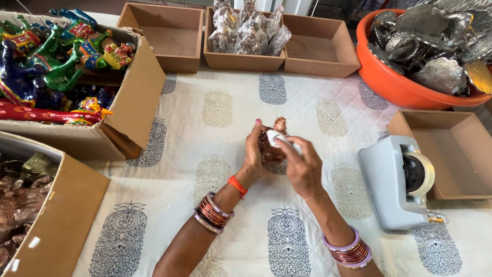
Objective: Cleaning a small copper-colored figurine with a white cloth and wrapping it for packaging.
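Mid-cloth: both hands (279, 154) hold figurine (280, 124).

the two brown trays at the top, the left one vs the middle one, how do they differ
The left tray holds nothing, its bare floor showing; the middle tray is heaped with clear-wrapped figurines rising above its rim. The left tray stands slightly apart; the middle tray touches its right-hand neighbour. Both are shallow, square, brown trays.

We hold a small copper-coloured figurine (279, 124) in our left hand (254, 151) above the printed white cloth (220, 154), while our right hand (303, 166) presses a white strip (279, 138) against it.
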